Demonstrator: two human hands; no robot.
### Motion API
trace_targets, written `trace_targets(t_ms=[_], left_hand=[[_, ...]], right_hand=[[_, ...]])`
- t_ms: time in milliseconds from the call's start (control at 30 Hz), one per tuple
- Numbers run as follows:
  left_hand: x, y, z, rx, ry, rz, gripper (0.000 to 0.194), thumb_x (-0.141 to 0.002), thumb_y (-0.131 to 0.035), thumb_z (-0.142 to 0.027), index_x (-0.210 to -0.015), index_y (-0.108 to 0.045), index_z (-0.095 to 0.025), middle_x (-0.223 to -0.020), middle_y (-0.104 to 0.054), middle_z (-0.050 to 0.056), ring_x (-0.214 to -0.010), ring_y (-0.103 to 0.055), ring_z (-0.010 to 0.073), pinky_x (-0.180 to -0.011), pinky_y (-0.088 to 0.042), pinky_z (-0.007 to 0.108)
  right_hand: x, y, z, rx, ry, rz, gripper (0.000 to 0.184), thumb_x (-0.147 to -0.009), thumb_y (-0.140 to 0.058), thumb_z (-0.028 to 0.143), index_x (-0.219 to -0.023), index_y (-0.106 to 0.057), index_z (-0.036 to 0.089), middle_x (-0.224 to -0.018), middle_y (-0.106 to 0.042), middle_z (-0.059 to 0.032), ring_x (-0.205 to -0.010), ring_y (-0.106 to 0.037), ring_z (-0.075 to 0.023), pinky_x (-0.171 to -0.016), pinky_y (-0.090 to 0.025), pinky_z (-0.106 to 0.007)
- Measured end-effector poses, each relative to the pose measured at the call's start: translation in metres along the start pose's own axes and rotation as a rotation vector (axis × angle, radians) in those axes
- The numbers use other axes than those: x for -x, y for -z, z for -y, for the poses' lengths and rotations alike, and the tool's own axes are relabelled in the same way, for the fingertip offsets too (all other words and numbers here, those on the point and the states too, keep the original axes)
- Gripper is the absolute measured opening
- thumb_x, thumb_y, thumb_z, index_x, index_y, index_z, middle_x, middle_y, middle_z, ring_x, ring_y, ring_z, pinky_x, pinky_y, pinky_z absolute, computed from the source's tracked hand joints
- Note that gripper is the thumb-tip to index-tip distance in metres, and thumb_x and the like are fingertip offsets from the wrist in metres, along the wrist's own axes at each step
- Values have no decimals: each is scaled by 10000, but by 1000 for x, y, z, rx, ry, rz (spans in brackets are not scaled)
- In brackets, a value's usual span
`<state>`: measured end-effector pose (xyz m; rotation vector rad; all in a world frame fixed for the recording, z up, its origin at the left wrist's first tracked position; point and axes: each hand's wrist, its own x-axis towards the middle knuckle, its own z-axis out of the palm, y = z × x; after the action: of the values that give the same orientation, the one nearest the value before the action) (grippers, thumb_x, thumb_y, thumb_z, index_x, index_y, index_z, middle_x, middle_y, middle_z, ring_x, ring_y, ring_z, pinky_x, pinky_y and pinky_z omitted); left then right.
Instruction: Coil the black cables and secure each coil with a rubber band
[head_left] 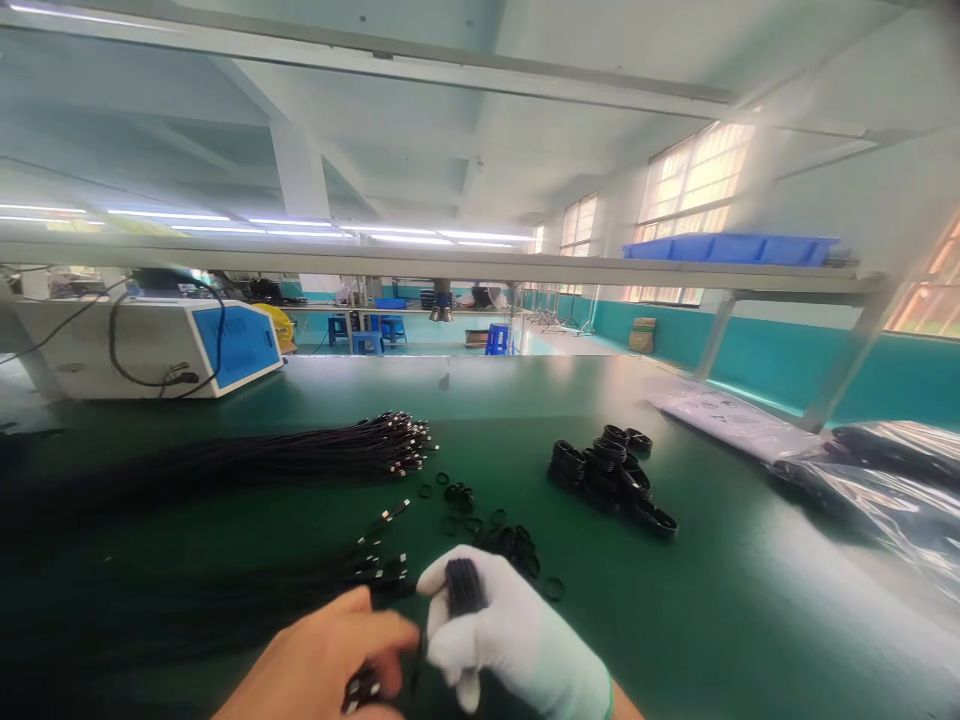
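My right hand [517,640], in a white glove, grips a short stack of small black rings [463,586], thumb and fingers closed narrowly around it. My bare left hand [330,665] sits just beside the glove, fingertips curled onto a dark cable end [365,688] low at the frame edge; whether they pinch it fully I cannot tell through the blur. Just beyond my fingertips, loose black rings [495,535] lie scattered on the green table [735,600]. To the left of my fingers, a near bundle of black cables with metal tips [375,570] reaches almost to the glove, and a larger cable bundle [315,455] lies farther out. Well ahead and right of the glove sits a pile of black tape-like rolls [611,475]. Far right, clear plastic bags [862,470] lie on the table.
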<state>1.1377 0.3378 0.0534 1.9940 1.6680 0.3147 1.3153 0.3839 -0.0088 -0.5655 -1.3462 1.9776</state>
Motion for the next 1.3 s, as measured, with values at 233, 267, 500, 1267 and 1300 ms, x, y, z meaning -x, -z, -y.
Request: trace_targets(t_ms=[233,267,500,1267,1300], left_hand=[[2,-11,16,408,-142,9,664,-576,-688,-184,-1195,-497,-333,-1164,-546,-11,-1048,-484,198,-832,-386,254],[3,-14,16,397,-140,13,669,-570,-709,-202,-1190,-499,-335,-1163,-543,-12,-1040,-486,199,-830,-389,256],[1,-20,8,-41,-84,-1,512,-540,-734,-394,-998,-590,-216,-905,-584,39,-878,-528,263,-687,-405,302],[-3,-31,-9,1147,-8,-150,134,-658,-644,-149,-751,-549,-135,-594,-581,-20,-489,-490,74,-502,-403,200],[-5,-33,-10,1140,-10,-159,126,-668,-637,-155,-761,-555,-135,-600,-582,-19,-492,-489,74,-502,-398,199]], right_hand=[[-6,-6,-19,224,-193,21,748,-566,-631,107,-1266,-375,179,-591,-574,37,-389,-473,-92,-315,-375,-160],[-8,-5,-28,286,-222,-6,784,-546,-633,93,-1277,-366,182,-585,-571,43,-387,-479,-98,-324,-375,-168],[-13,-8,-56,669,40,-293,893,-545,-631,87,-1370,-313,214,-883,-646,-49,-754,-615,-219,-697,-481,-327],[9,-12,-21,-241,174,347,476,-690,-721,409,-1033,-440,236,-651,-621,-21,-406,-487,-81,-373,-321,-148],[9,-11,-23,-236,176,348,485,-694,-716,408,-1050,-437,233,-629,-614,-18,-403,-486,-82,-376,-317,-147]])
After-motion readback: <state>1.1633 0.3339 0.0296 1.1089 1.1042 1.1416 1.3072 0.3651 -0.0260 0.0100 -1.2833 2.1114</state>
